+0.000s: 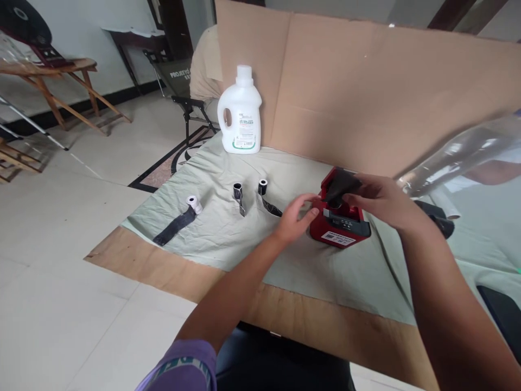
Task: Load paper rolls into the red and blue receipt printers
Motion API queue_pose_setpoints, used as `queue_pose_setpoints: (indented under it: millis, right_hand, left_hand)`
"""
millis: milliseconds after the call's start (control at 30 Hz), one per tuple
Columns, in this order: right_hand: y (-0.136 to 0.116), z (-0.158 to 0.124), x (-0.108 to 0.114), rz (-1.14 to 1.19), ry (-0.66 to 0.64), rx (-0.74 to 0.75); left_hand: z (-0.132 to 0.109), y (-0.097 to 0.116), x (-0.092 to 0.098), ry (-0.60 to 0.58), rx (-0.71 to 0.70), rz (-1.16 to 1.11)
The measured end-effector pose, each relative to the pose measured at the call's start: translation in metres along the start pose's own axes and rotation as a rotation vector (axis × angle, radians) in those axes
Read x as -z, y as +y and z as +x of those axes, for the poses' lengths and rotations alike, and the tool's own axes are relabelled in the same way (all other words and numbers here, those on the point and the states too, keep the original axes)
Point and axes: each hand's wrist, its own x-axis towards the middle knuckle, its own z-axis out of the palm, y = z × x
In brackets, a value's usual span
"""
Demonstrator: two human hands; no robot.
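Observation:
A small red device [340, 225] with a black top and a white label sits on the pale green cloth [228, 228]. My left hand [296, 217] rests against its left side, fingers curled around the edge. Over the top of it, my right hand [382, 201] pinches a black piece [340, 187] with closed fingers. Three small rolls with black strips lie to the left: one [194, 204] far left, one [238, 191] in the middle, one [262, 187] nearest my left hand.
A white detergent bottle [240, 111] stands at the back of the cloth against a cardboard wall [366, 87]. A clear plastic bottle [459, 155] lies at the right, with a dark object [437, 217] under it. A folding chair [181, 92] and wooden furniture [52, 76] stand on the tiled floor.

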Motion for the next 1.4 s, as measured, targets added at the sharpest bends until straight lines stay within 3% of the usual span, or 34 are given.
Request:
queue_pose_setpoints:
  millis: [133, 267, 367, 500, 633, 833, 1033, 1167, 1267, 1400]
  right_hand:
    - [-0.035, 0.0, -0.038, 0.324, -0.229, 0.089]
    - [-0.05, 0.007, -0.075, 0.515, -0.312, 0.159]
    - [-0.052, 0.017, -0.096, 0.615, -0.339, 0.121]
    - [-0.054, 0.027, -0.118, 0.624, -0.322, 0.059]
    - [-0.058, 0.025, -0.137, 0.516, -0.326, 0.154]
    - [-0.054, 0.02, -0.157, 0.567, -0.288, 0.08]
    - [-0.049, -0.003, -0.206, 0.758, -0.154, -0.012]
    - [-0.045, -0.025, -0.241, 0.74, -0.147, 0.035]
    - [-0.043, -0.033, -0.249, 0.629, -0.207, 0.117]
    - [-0.043, -0.032, -0.246, 0.585, -0.204, 0.158]
  left_hand:
    - [0.001, 0.025, 0.038, 0.032, -0.046, 0.051]
    - [-0.018, 0.034, 0.074, 0.126, -0.056, 0.186]
    - [-0.032, 0.032, 0.095, 0.185, -0.029, 0.317]
    - [-0.039, 0.031, 0.112, 0.22, 0.044, 0.44]
    - [-0.038, 0.036, 0.113, 0.256, 0.029, 0.456]
    - [-0.039, 0.034, 0.12, 0.28, 0.052, 0.416]
    - [-0.055, 0.041, 0.177, 0.492, 0.262, 0.503]
    - [-0.065, 0.057, 0.216, 0.655, 0.378, 0.822]
    - [-0.058, 0.069, 0.234, 0.624, 0.355, 1.095]
    - [-0.033, 0.072, 0.242, 0.529, 0.392, 1.233]
